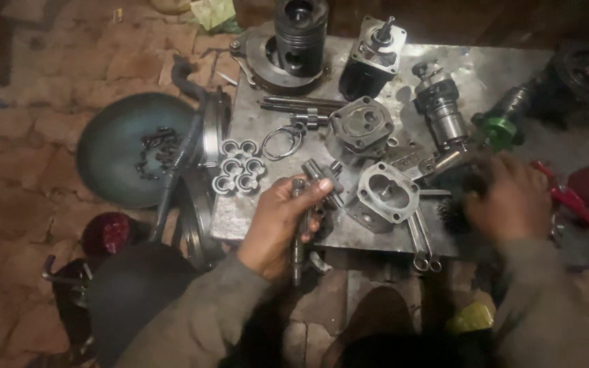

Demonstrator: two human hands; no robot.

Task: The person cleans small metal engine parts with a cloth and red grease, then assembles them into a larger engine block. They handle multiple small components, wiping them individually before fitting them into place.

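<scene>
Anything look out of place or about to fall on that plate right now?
Two wrenches lie with their ring ends past the metal plate's near edge, over the brick floor. The right hand is motion-blurred; nothing else stands out.

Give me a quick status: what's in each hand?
Left hand grips a metal shaft. Right hand, blurred, on a dark brush. Pump housing lies between them.

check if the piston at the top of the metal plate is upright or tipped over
Upright. The piston stands on end inside a round housing, its open top facing up.
</scene>
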